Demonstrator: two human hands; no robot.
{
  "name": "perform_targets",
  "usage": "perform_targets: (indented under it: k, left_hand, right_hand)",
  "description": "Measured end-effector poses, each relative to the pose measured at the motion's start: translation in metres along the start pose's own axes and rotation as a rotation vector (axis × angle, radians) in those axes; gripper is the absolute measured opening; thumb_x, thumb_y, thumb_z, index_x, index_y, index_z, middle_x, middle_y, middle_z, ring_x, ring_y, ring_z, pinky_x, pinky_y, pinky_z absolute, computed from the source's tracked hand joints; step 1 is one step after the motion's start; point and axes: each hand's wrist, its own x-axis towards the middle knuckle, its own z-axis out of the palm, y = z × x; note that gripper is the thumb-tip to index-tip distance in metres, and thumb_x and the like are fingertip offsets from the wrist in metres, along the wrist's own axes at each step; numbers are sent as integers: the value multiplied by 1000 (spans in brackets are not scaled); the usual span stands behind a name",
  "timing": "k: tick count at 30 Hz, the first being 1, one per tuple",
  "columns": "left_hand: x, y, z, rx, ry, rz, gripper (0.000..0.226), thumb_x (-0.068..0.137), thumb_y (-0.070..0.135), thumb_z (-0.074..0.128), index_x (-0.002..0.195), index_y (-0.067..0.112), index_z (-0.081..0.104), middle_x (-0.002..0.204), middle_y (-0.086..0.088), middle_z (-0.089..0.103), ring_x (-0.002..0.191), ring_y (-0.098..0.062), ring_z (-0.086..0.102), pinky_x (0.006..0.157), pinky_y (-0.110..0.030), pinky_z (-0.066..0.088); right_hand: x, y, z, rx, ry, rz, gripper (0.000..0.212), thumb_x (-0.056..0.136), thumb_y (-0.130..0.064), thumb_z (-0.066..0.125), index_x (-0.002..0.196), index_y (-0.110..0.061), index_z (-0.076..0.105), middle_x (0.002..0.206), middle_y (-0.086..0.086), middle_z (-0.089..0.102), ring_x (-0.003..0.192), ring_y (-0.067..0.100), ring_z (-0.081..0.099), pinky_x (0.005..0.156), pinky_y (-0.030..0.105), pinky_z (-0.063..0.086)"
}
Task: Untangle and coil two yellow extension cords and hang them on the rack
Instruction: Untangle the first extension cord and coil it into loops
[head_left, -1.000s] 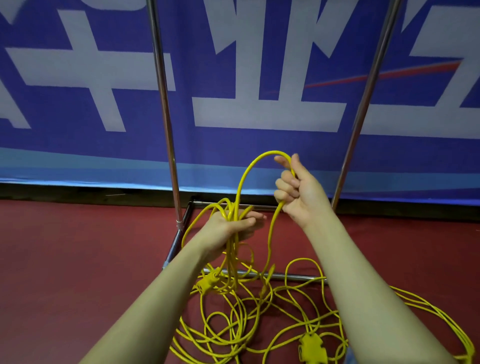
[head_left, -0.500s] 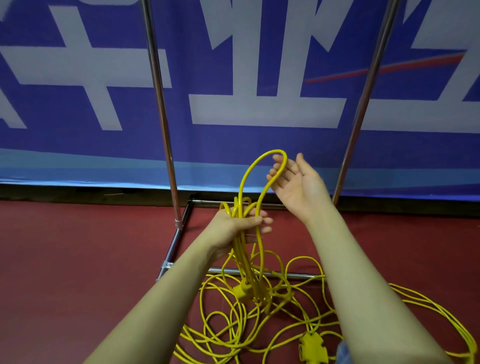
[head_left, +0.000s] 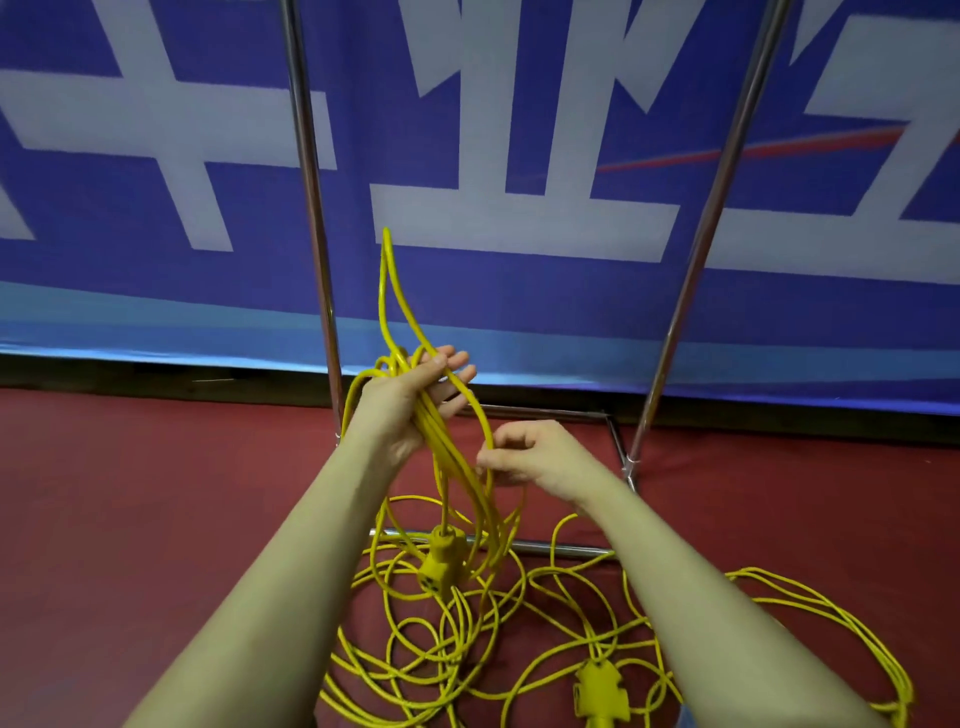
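Several loops of yellow cord (head_left: 441, 441) now sit in the left hand (head_left: 410, 400), fingers loosely curled round the bundle, one tall loop standing above it. The right hand (head_left: 524, 457), raised and open half a second ago, has dropped and pinches the next strand beside the bundle. Judgement: coiling is under way; most cord still lies tangled on the floor (head_left: 156, 493) at the rack (head_left: 311, 208) base, nothing hung
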Motion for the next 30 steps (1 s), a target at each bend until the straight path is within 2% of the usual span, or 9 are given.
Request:
perform_targets:
  k: [6, 8, 10, 13, 16, 19, 22, 26, 30]
  left_hand:
    - [-4, -2, -7, 38, -26, -40, 15, 97, 12, 51, 100, 2, 62, 91, -9, 74, 81, -17, 73, 68, -30, 61]
    - [-6, -4, -8, 95, -32, -71, 16, 97, 12, 51, 98, 2, 63, 85, -9, 75, 76, -17, 74, 64, -28, 60]
    - [-8, -4, -10, 158, -15, -81, 16, 98, 12, 50, 95, 3, 64, 78, -6, 75, 70, -15, 73, 56, -24, 58]
    - [-8, -1, -13, 171, -20, -82, 19, 99, 16, 49, 89, 5, 61, 61, 2, 67, 53, -9, 65, 47, -19, 51]
    - [-9, 3, -15, 80, -65, -91, 21, 100, 20, 45, 87, 7, 55, 53, 7, 53, 44, -5, 53, 43, -16, 43]
    - [-7, 2, -16, 62, -12, -67, 21, 100, 18, 47, 90, 6, 62, 70, -1, 73, 63, -11, 71, 53, -21, 56]
    - [-6, -7, -15, 63, -71, -112, 20, 99, 17, 47, 96, 5, 63, 85, -7, 76, 78, -15, 74, 64, -27, 59]
    - [-8, -21, -15, 201, -201, -199, 21, 97, 13, 47, 102, 6, 66, 97, -9, 75, 92, -17, 72, 87, -32, 55]
    - [-14, -32, -13, 354, -335, -209, 24, 82, 14, 64, 103, 4, 69, 108, -12, 72, 108, -19, 66, 97, -26, 50]
  right_hand:
    - [0, -23, -14, 566, 312, -12, 22, 100, -14, 42, 86, -6, 56, 62, 5, 68, 59, 19, 68, 64, 37, 56]
    - [4, -24, -24, 866, 451, 20, 24, 101, -15, 39, 85, -5, 55, 55, 4, 62, 48, 16, 63, 52, 30, 57]
    - [9, -19, -36, 1183, 517, 99, 28, 102, -18, 37, 83, -6, 53, 47, 0, 53, 32, 9, 47, 37, 18, 44]
    - [13, -6, -47, 1278, 487, 230, 33, 104, -20, 32, 81, -6, 52, 38, -6, 36, 24, 4, 23, 26, 15, 19]
    - [15, 4, -43, 1070, 459, 315, 30, 103, -18, 34, 84, -3, 51, 41, -5, 33, 25, 3, 21, 25, 15, 15]
    - [14, -2, -38, 1109, 380, 287, 26, 102, -16, 35, 84, -4, 48, 42, -4, 33, 26, 3, 22, 26, 15, 16]
    - [12, -20, -36, 1273, 316, 210, 29, 102, -16, 34, 83, -3, 51, 40, -5, 31, 26, 4, 22, 27, 15, 15]
    - [11, -46, -41, 1471, 209, 89, 36, 102, -15, 31, 81, 3, 55, 39, -3, 32, 25, 4, 20, 25, 18, 18]
    - [10, -60, -50, 1647, 102, 23, 37, 98, -11, 34, 78, 9, 59, 40, 0, 34, 43, -1, 12, 24, 21, 21]
